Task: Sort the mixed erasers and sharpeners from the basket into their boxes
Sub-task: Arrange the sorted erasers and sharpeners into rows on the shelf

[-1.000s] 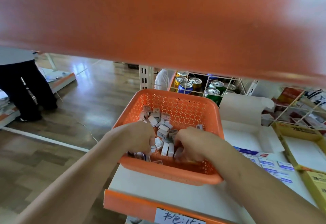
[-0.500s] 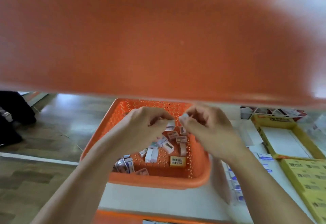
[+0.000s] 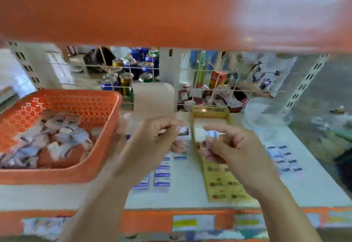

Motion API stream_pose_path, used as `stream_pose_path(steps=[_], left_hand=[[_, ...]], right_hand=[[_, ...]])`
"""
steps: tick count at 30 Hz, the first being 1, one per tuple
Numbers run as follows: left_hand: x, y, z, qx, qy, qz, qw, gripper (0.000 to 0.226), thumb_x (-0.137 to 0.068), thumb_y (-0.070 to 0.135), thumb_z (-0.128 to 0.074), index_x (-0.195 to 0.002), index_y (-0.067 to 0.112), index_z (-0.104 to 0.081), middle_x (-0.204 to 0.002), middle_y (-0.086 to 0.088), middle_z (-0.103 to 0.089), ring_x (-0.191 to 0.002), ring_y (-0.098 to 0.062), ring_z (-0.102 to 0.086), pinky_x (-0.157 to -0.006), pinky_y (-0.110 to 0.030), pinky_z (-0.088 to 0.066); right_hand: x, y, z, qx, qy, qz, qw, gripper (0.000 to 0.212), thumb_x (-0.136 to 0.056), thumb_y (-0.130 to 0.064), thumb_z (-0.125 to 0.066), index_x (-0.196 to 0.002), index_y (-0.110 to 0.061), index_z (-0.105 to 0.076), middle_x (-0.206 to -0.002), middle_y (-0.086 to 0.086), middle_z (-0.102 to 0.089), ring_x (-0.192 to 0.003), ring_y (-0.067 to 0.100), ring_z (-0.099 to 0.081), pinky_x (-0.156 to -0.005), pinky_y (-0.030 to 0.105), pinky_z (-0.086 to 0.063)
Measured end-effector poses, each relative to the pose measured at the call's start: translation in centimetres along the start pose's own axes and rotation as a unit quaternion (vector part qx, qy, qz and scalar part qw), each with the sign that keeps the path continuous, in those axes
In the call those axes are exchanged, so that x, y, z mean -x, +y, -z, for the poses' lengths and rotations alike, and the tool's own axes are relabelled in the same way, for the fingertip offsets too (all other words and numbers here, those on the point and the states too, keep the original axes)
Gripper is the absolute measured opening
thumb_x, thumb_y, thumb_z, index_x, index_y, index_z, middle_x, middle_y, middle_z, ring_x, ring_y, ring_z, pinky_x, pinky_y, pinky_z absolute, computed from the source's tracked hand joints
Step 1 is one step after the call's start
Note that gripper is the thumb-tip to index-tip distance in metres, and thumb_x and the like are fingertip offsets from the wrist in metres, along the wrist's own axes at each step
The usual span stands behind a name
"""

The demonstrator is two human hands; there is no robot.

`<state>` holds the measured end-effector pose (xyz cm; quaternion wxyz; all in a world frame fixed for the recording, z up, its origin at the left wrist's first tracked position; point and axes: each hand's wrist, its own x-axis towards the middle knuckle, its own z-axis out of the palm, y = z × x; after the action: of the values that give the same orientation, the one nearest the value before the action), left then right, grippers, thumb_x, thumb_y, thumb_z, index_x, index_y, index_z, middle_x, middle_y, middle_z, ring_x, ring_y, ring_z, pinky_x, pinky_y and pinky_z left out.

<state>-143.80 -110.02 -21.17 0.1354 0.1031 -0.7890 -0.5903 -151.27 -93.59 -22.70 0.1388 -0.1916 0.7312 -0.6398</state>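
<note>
1. Both hands are up above the white shelf (image 3: 314, 184), close together but not touching. The picture is smeared with motion blur.
2. The left hand (image 3: 152, 142) has its fingers curled and pinches a small white piece (image 3: 184, 133) between thumb and fingertips. It sticks out on that hand's right side.
3. The right hand (image 3: 236, 146) pinches a blue-and-white piece (image 3: 211, 134) at its fingertips, and the other fingers are folded in beneath.
4. The two pieces sit near each other between the hands. It's too blurred to tell eraser from sharpener.
5. Well off to the left of the left hand is the orange basket (image 3: 57, 175), with the mixed pile (image 3: 57, 137) heaped inside.
6. Directly below the left hand are rows of blue-labelled packets (image 3: 162, 177) in the white box (image 3: 154, 97), whose lid stands up just beyond the hand.
7. Under the right hand lies the yellow box (image 3: 222, 186), stretching from beyond the fingertips back towards the wrist.
8. An orange shelf (image 3: 133, 9) looms above both hands, and drink cans (image 3: 125, 79) sit far beyond the left one.
</note>
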Motion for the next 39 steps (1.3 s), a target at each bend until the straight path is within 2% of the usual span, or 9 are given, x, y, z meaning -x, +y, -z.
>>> stream_pose_path(steps=[2,5,8,10,12,17,21,28,39], left_hand=[[0.1,0.1,-3.2,0.001,-0.012,0.021,1.0,0.019,-0.093,0.016,-0.059,-0.089,0.031,-0.069,-0.069,0.002,-0.071,-0.068,-0.01,-0.07,-0.075,-0.046,-0.055],[-0.1,0.8,-7.6,0.005,-0.043,0.044,0.998,0.022,-0.082,0.022,-0.074,-0.099,0.034,-0.068,-0.078,0.002,-0.074,-0.078,-0.017,-0.071,-0.077,-0.04,-0.055],[-0.3,1.4,-11.2,-0.007,-0.054,0.055,0.997,0.022,-0.08,0.028,-0.074,-0.099,0.037,-0.068,-0.08,0.004,-0.075,-0.078,-0.021,-0.071,-0.082,-0.049,-0.056],[-0.6,1.4,-13.3,-0.069,-0.058,0.032,0.995,0.019,-0.073,0.048,-0.072,-0.091,0.045,-0.068,-0.075,0.012,-0.073,-0.074,-0.013,-0.07,-0.079,-0.039,-0.058],[-0.6,1.6,-15.3,-0.124,-0.07,0.005,0.99,0.009,-0.078,0.043,-0.071,-0.086,0.042,-0.067,-0.072,0.017,-0.069,-0.067,0.004,-0.063,-0.068,-0.016,-0.052],[-1.0,1.5,-19.4,-0.239,-0.116,-0.052,0.963,0.006,-0.083,0.031,-0.068,-0.09,0.03,-0.068,-0.081,0.014,-0.063,-0.082,0.003,-0.054,-0.067,-0.012,-0.04],[-1.1,1.0,-22.0,-0.316,-0.167,-0.051,0.932,0.022,-0.087,0.038,-0.064,-0.108,0.032,-0.063,-0.101,0.015,-0.051,-0.088,-0.001,-0.044,-0.073,-0.013,-0.031],[-1.0,0.4,-24.3,-0.354,-0.178,-0.027,0.918,0.031,-0.091,0.037,-0.061,-0.12,0.029,-0.056,-0.114,0.01,-0.049,-0.104,-0.007,-0.043,-0.084,-0.018,-0.034],[-0.4,0.4,-24.8,-0.345,-0.157,0.004,0.925,0.024,-0.087,0.035,-0.066,-0.107,0.029,-0.054,-0.107,0.014,-0.049,-0.1,-0.004,-0.049,-0.086,-0.021,-0.042]], right_hand=[[0.7,0.9,3.2,0.025,-0.01,-0.013,1.0,0.026,-0.077,-0.011,-0.077,-0.097,-0.026,-0.07,-0.073,0.023,-0.06,-0.063,0.029,-0.064,-0.068,0.037,-0.059],[1.9,1.9,7.6,0.046,-0.024,-0.048,0.998,0.035,-0.075,-0.013,-0.078,-0.106,-0.026,-0.067,-0.083,0.021,-0.067,-0.069,0.033,-0.068,-0.077,0.047,-0.058],[2.4,2.9,11.1,0.072,-0.002,-0.058,0.996,0.033,-0.079,-0.008,-0.073,-0.108,-0.021,-0.063,-0.077,0.019,-0.068,-0.066,0.028,-0.069,-0.072,0.041,-0.059],[2.6,3.6,13.2,0.097,0.021,-0.055,0.994,0.032,-0.075,-0.007,-0.075,-0.097,-0.026,-0.06,-0.076,0.019,-0.068,-0.071,0.035,-0.067,-0.076,0.049,-0.056],[2.6,4.3,15.0,0.112,0.035,-0.05,0.992,0.029,-0.073,-0.006,-0.075,-0.087,-0.027,-0.061,-0.072,0.011,-0.069,-0.071,0.034,-0.067,-0.076,0.051,-0.055],[3.3,5.7,18.9,0.168,-0.02,-0.078,0.982,0.027,-0.073,0.003,-0.071,-0.077,-0.024,-0.074,-0.064,-0.001,-0.065,-0.055,0.015,-0.057,-0.059,0.029,-0.047],[3.3,7.0,20.9,0.174,-0.047,-0.126,0.976,0.011,-0.073,0.0,-0.075,-0.071,-0.008,-0.066,-0.06,0.0,-0.056,-0.052,0.014,-0.05,-0.056,0.034,-0.044],[3.4,7.7,22.5,0.239,-0.051,-0.132,0.961,0.013,-0.077,-0.011,-0.075,-0.077,-0.025,-0.074,-0.06,-0.017,-0.064,-0.049,-0.003,-0.051,-0.052,0.011,-0.039],[3.4,8.0,23.1,0.364,-0.067,-0.098,0.924,0.02,-0.074,-0.025,-0.076,-0.076,-0.039,-0.062,-0.093,-0.017,-0.064,-0.075,-0.01,-0.055,-0.064,0.012,-0.047]])
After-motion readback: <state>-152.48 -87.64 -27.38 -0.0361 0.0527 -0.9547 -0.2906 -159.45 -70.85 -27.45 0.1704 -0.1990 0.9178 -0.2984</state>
